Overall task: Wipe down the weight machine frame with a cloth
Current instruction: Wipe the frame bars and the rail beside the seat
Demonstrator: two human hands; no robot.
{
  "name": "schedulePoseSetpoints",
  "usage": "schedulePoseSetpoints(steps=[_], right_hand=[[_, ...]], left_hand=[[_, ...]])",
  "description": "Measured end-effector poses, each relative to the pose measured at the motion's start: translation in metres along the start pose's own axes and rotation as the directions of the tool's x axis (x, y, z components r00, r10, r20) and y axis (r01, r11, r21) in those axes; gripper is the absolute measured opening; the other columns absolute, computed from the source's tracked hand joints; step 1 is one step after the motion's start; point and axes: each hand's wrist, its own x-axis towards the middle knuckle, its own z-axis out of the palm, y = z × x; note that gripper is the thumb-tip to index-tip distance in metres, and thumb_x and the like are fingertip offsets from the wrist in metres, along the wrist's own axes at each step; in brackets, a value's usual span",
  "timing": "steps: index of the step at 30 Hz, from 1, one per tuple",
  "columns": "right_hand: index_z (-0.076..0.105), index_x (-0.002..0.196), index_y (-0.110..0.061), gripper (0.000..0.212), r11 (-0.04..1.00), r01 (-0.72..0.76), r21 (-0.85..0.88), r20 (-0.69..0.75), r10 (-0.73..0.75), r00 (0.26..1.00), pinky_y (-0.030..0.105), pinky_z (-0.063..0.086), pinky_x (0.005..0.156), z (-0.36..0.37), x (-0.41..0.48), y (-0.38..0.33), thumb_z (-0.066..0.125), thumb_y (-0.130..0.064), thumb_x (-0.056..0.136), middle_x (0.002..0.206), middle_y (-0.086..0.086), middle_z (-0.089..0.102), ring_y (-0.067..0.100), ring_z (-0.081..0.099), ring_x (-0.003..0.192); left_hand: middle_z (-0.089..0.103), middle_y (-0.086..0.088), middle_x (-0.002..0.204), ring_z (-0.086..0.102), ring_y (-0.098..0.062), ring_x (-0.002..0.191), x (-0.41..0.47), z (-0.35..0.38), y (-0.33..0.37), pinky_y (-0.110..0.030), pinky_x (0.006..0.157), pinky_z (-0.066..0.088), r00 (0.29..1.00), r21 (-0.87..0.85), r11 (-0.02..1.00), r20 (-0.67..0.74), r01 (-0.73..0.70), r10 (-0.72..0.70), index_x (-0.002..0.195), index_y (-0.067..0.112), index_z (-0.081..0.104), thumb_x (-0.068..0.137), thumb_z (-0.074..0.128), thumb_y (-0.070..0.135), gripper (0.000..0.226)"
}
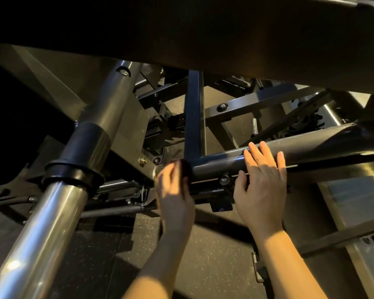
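A dark horizontal frame tube (220,164) of the weight machine runs across the middle of the head view, with a dark upright post (192,113) rising from it. My left hand (173,190) grips a small dark cloth (185,171) against the tube's left end, below the post. The cloth is blurred and mostly hidden by my fingers. My right hand (261,182) lies flat on the tube to the right, fingers straight and spread over its top, thumb underneath.
A thick chrome column (41,223) with a black collar (73,175) slants up at the left. A dark padded underside (203,39) hangs overhead. Crossbars, bolts and a sprocket (302,124) crowd the space behind. Speckled rubber floor (203,255) lies below.
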Motion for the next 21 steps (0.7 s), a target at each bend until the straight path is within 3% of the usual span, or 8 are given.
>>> schedulePoseSetpoints(steps=[2,4,7,9,12,15,18,21], right_hand=[[0.06,0.137,-0.009,0.041,1.0,0.03,0.008,0.001,-0.03,1.0,0.052,0.014,0.127,-0.001,-0.001,0.003,0.059,-0.015,0.096,0.148,0.007,0.054,0.022,0.035,0.149],[0.06,0.136,-0.009,0.041,1.0,0.023,0.014,-0.006,-0.023,1.0,0.051,0.012,0.127,0.001,0.001,0.003,0.06,-0.014,0.096,0.147,0.008,0.056,0.024,0.037,0.148],[0.063,0.133,-0.008,0.038,0.999,-0.033,0.01,-0.013,0.033,0.999,0.05,0.013,0.127,0.003,0.0,-0.003,0.06,-0.013,0.095,0.137,0.01,0.064,0.025,0.046,0.141],[0.061,0.134,-0.008,0.039,0.999,-0.036,0.027,0.007,0.036,0.999,0.049,0.012,0.127,0.003,0.001,-0.004,0.055,-0.011,0.096,0.14,0.01,0.061,0.025,0.042,0.144],[0.059,0.137,-0.006,0.044,0.997,-0.036,0.072,0.049,0.033,0.998,0.055,0.017,0.126,-0.003,0.001,-0.002,0.046,-0.01,0.095,0.144,0.011,0.058,0.026,0.04,0.146],[0.06,0.136,-0.008,0.044,0.986,-0.006,0.164,0.053,-0.002,0.999,0.054,0.026,0.123,-0.016,-0.016,-0.003,0.047,-0.006,0.095,0.146,0.008,0.056,0.024,0.044,0.144],[0.061,0.133,-0.02,0.036,0.889,-0.272,0.369,0.177,0.219,0.959,0.028,0.04,0.114,-0.031,-0.055,-0.01,0.056,-0.01,0.099,0.14,-0.005,0.058,0.005,0.049,0.134],[0.063,0.123,-0.031,0.025,0.528,-0.68,0.508,0.536,0.424,0.73,0.02,0.051,0.094,-0.046,-0.075,-0.019,0.063,-0.029,0.098,0.121,-0.008,0.064,0.004,0.059,0.118]], left_hand=[[0.055,-0.001,0.119,0.055,-0.007,0.097,0.009,-0.01,-0.003,-0.02,0.087,0.052,0.967,-0.09,0.964,-0.024,0.252,-0.255,0.135,0.016,0.047,0.105,0.054,0.019,0.031],[0.052,0.004,0.108,0.055,-0.007,0.091,0.011,-0.01,0.008,-0.029,0.087,0.05,0.952,-0.081,0.95,-0.026,0.301,-0.304,0.124,0.021,0.045,0.103,0.055,0.015,0.024],[0.033,0.005,0.149,0.038,0.001,0.121,-0.005,0.0,0.019,-0.009,0.105,0.033,0.991,0.039,0.99,-0.014,0.135,-0.134,0.149,0.019,0.042,0.105,0.052,0.024,0.045],[0.025,0.004,0.154,0.026,0.011,0.117,-0.009,0.005,0.009,0.009,0.092,0.021,0.998,0.029,0.997,0.015,0.068,-0.068,0.153,0.024,0.04,0.105,0.051,0.027,0.049],[0.051,0.016,0.133,0.056,-0.001,0.113,-0.022,0.009,-0.004,-0.013,0.096,0.045,0.99,-0.107,0.985,0.072,0.132,-0.125,0.129,0.054,0.055,0.104,0.052,0.035,0.031],[0.049,0.028,0.122,0.056,0.005,0.112,-0.058,-0.003,0.003,-0.025,0.1,0.049,0.977,-0.169,0.967,0.131,0.188,-0.167,0.115,0.051,0.056,0.103,0.055,0.023,0.031],[0.053,0.022,0.125,0.057,0.008,0.113,-0.078,-0.018,0.009,-0.024,0.095,0.052,0.961,-0.326,0.908,0.177,0.263,-0.214,0.12,0.042,0.06,0.102,0.057,0.018,0.03],[0.06,0.014,0.127,0.062,-0.001,0.116,-0.074,-0.028,0.034,-0.02,0.085,0.057,0.945,-0.406,0.867,0.263,0.29,-0.194,0.126,0.033,0.064,0.098,0.063,0.017,0.032]])
